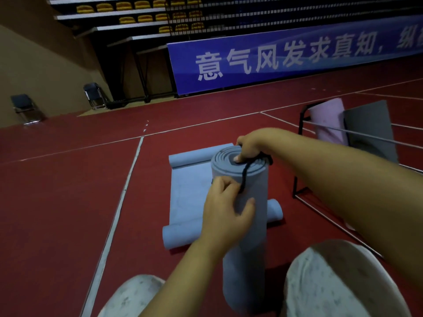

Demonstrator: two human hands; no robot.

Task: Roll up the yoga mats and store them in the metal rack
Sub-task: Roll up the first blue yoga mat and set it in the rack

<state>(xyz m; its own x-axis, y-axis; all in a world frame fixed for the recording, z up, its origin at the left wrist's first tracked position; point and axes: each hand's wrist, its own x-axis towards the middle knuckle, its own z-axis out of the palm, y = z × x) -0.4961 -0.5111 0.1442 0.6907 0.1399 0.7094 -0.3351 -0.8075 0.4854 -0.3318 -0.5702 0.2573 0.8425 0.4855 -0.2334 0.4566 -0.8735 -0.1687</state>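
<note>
You're standing a tightly rolled grey-blue yoga mat (243, 202) upright between your knees, its spiral end facing up, a black cord (245, 173) trailing across that end and down its side. Your left hand (225, 209) is curling around the roll's upper side, thumb pressing the front, while your right hand (250, 147) is reaching over the top, fingers pinching the cord at the rim.
</note>
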